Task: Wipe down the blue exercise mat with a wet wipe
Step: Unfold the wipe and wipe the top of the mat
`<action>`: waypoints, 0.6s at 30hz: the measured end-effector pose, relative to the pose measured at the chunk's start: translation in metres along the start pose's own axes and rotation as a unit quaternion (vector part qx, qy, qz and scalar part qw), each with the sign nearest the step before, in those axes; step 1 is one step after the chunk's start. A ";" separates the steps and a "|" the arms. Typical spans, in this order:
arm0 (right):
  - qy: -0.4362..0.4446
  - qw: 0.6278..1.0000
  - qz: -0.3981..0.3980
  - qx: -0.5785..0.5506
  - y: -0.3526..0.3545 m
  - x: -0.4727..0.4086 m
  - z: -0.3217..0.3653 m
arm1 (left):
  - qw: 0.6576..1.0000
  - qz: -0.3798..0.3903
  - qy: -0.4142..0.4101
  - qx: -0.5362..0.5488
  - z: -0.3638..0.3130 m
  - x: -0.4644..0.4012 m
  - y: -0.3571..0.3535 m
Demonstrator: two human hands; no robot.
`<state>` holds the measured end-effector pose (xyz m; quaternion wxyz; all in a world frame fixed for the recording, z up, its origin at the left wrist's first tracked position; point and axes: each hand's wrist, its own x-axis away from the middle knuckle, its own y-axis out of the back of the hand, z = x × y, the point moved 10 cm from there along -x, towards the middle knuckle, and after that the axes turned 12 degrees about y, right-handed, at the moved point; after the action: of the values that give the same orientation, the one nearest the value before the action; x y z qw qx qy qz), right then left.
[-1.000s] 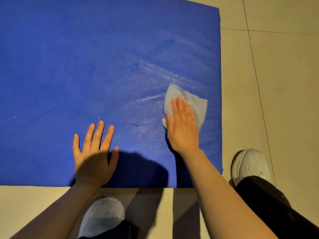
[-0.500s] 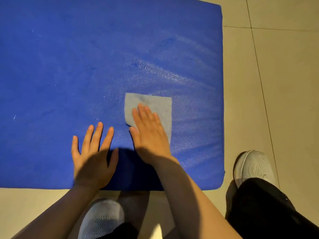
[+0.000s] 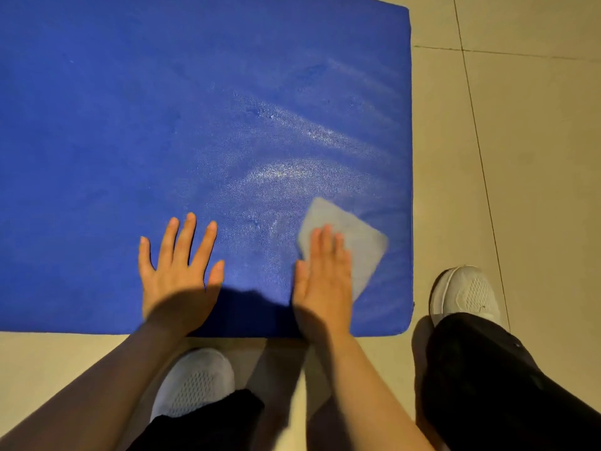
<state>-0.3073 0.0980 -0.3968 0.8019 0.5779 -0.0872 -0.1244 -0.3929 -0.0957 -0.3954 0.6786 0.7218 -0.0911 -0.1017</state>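
The blue exercise mat lies flat on the floor and fills most of the view; wet streaks shine across its right half. A pale grey wet wipe lies spread near the mat's near right corner. My right hand presses flat on the wipe with straight fingers, covering its left part. My left hand rests flat on the mat to the left, fingers spread, close to the near edge. Both hands look blurred at the fingertips.
Beige floor tiles surround the mat on the right and near side. My white left shoe stands just below the mat's near edge, my white right shoe beside its right corner. Black trouser legs show at the bottom.
My right hand slid the wipe left toward my left hand, then back right toward the mat's right edge, nearer the front. My left hand stayed planted.
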 end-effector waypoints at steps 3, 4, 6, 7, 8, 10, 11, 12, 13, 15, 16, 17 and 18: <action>0.112 0.992 0.057 -0.011 -0.018 0.028 0.054 | 0.996 0.087 0.030 0.021 0.005 -0.001 -0.009; 0.112 0.992 0.058 -0.016 -0.017 0.034 0.050 | 0.992 0.114 0.036 0.027 0.005 0.000 -0.012; 0.043 0.999 0.022 -0.017 -0.003 0.042 0.012 | 0.987 0.156 0.035 0.027 0.006 0.000 -0.016; -0.015 1.000 0.002 -0.014 0.008 0.049 -0.016 | 0.984 0.175 0.034 0.028 0.007 -0.001 -0.018; -0.074 0.997 -0.014 -0.016 0.019 0.058 -0.044 | 0.979 0.198 0.037 0.029 0.008 -0.002 -0.020; -0.148 0.988 -0.025 -0.030 0.030 0.079 -0.082 | 0.963 0.265 0.046 0.013 0.010 -0.002 -0.027; -0.165 0.985 -0.034 -0.034 0.033 0.089 -0.089 | 0.955 0.294 0.048 0.000 0.010 -0.001 -0.029; -0.175 0.983 -0.043 -0.037 0.034 0.097 -0.091 | 0.947 0.318 0.047 -0.012 0.009 -0.001 -0.030; -0.181 0.982 -0.048 -0.038 0.032 0.103 -0.088 | 0.940 0.337 0.046 -0.022 0.007 -0.001 -0.030; -0.176 0.983 -0.040 -0.028 0.022 0.109 -0.073 | 0.930 0.362 0.047 -0.041 0.005 -0.001 -0.029; -0.152 0.988 -0.025 -0.017 0.015 0.109 -0.057 | 0.926 0.371 0.047 -0.049 0.004 0.000 -0.028; -0.113 0.994 -0.007 -0.004 0.008 0.106 -0.035 | 0.923 0.378 0.048 -0.057 0.004 0.000 -0.028; -0.060 0.998 0.015 0.008 -0.002 0.102 -0.009 | 0.918 0.387 0.050 -0.066 0.003 0.000 -0.028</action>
<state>-0.2071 0.0753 -0.4017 0.7924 0.5744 -0.1448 -0.1458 -0.3940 -0.0968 -0.4230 0.7146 0.5881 -0.3224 0.1990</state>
